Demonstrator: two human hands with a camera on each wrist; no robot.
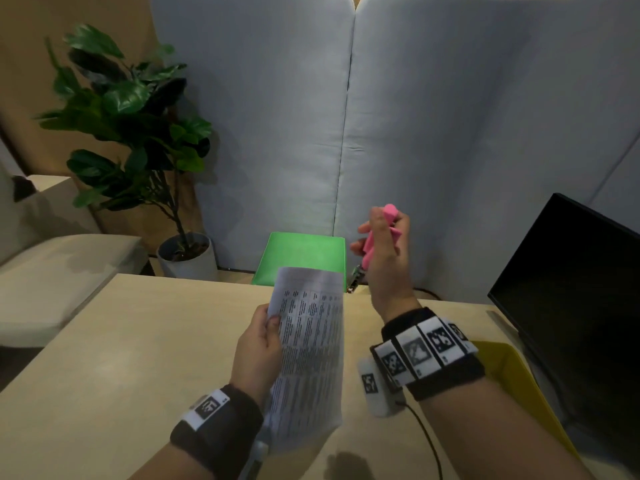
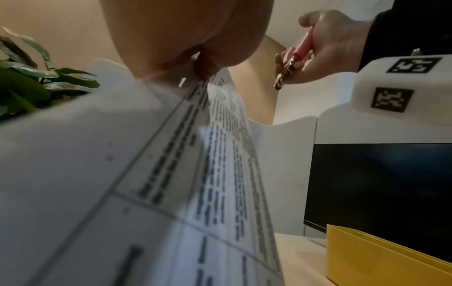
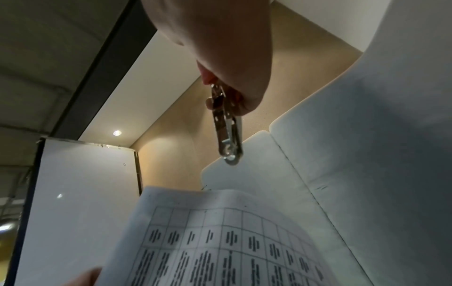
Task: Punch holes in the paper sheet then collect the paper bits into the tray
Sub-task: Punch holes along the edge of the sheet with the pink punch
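A printed paper sheet [image 1: 310, 348] with a table of text is held up over the table; my left hand [image 1: 258, 344] pinches its left edge between thumb and fingers. The same sheet [image 2: 171, 183] fills the left wrist view and its top [image 3: 220, 241] shows in the right wrist view. My right hand [image 1: 382, 247] grips a hole punch [image 1: 372, 237] with pink handles, metal head pointing down, just right of the sheet's top right corner. The metal head [image 3: 227, 135] hangs above the sheet, apart from it. A yellow tray [image 1: 509, 372] sits on the table at the right.
A beige table [image 1: 138, 358] lies under both hands. A green chair seat [image 1: 304, 258] stands beyond the far edge. A black monitor [image 1: 571, 289] rises at the right, beside the yellow tray [image 2: 381, 257]. A potted plant [image 1: 138, 133] stands far left, grey padded panels [image 1: 433, 116] behind.
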